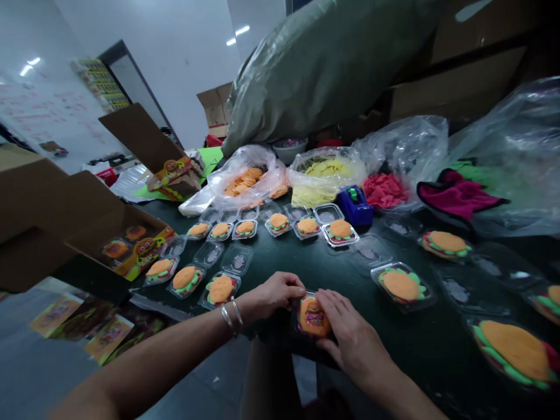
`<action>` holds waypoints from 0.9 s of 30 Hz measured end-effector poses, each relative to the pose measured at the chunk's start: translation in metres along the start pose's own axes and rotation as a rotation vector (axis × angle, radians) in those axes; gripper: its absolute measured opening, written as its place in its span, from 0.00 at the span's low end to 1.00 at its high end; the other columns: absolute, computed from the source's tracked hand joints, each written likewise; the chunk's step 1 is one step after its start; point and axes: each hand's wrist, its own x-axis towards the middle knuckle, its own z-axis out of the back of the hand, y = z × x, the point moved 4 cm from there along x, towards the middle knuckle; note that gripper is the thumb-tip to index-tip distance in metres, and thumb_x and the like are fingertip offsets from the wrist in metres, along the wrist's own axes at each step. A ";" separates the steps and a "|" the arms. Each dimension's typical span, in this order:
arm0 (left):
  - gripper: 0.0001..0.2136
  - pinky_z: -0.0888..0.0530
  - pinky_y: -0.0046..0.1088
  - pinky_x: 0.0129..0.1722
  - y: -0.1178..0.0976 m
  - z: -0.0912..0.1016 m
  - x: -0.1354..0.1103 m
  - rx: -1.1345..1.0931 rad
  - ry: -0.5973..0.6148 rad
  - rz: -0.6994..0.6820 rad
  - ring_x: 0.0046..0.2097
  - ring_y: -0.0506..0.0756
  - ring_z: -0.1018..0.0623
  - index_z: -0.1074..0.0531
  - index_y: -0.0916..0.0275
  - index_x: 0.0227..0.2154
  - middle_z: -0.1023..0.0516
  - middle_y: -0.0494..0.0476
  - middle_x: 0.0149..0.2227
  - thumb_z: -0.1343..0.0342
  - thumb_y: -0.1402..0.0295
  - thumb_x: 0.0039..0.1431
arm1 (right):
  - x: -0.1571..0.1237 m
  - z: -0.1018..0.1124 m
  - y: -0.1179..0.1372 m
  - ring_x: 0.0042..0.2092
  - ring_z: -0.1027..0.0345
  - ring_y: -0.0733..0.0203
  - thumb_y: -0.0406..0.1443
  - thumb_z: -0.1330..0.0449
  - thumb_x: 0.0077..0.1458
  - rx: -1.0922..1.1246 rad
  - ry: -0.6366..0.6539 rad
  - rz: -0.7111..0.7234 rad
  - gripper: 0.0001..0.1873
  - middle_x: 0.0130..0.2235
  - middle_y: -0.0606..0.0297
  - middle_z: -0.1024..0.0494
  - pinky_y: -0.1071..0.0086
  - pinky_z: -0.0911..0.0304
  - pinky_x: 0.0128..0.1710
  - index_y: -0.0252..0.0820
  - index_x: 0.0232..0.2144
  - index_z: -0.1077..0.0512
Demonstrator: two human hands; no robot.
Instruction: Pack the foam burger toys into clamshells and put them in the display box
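Here, open clear boxes [236, 256] hold orange-topped burgers [219, 289], and a plastic bag [306, 194] yellow pieces [330, 168]. The left hand [278, 291] pinches and the right hand [350, 331] clasps a lidded box [313, 318] at the table's [271, 259] near edge, orange showing around its colourful label [314, 313].

Wall writing [41, 114]: too blurred to read from here.
Packed burger [312, 318]: 1 side hidden by right hand [350, 332].
Rightmost burger [552, 296]: cut off at view's edge.
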 end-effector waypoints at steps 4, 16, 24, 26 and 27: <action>0.07 0.39 0.22 0.23 0.003 0.000 0.006 -0.025 -0.016 -0.010 0.22 0.46 0.36 0.33 0.63 0.22 0.34 0.44 0.19 0.41 0.67 0.42 | 0.000 0.000 -0.003 0.58 0.37 0.41 0.23 0.36 0.39 0.043 -0.022 -0.011 0.39 0.56 0.47 0.29 0.46 0.37 0.56 0.36 0.56 0.36; 0.20 0.33 0.24 0.31 0.010 -0.015 -0.033 -0.275 -0.050 -0.212 0.31 0.49 0.29 0.28 0.65 0.39 0.27 0.52 0.34 0.34 0.61 0.44 | -0.012 0.003 -0.004 0.63 0.44 0.45 0.21 0.39 0.39 0.334 -0.180 -0.050 0.42 0.60 0.50 0.33 0.46 0.48 0.62 0.41 0.59 0.40; 0.17 0.31 0.24 0.30 0.030 -0.016 -0.025 -0.487 -0.070 -0.293 0.30 0.49 0.28 0.29 0.66 0.36 0.26 0.52 0.32 0.33 0.63 0.45 | -0.026 0.006 -0.024 0.54 0.34 0.49 0.41 0.37 0.48 0.946 -0.358 -0.361 0.30 0.57 0.51 0.32 0.59 0.30 0.47 0.39 0.54 0.35; 0.16 0.30 0.25 0.32 0.029 -0.020 -0.027 -0.564 -0.054 -0.318 0.31 0.50 0.27 0.29 0.65 0.34 0.26 0.52 0.32 0.32 0.64 0.45 | -0.024 0.011 -0.026 0.46 0.29 0.52 0.45 0.37 0.50 1.039 -0.340 -0.447 0.24 0.46 0.55 0.24 0.64 0.30 0.39 0.39 0.47 0.30; 0.16 0.30 0.25 0.33 0.029 -0.022 -0.028 -0.595 -0.042 -0.326 0.32 0.50 0.27 0.29 0.65 0.34 0.26 0.51 0.32 0.32 0.64 0.44 | -0.023 0.014 -0.025 0.40 0.29 0.55 0.47 0.38 0.51 1.064 -0.315 -0.465 0.21 0.39 0.59 0.23 0.67 0.32 0.35 0.39 0.42 0.28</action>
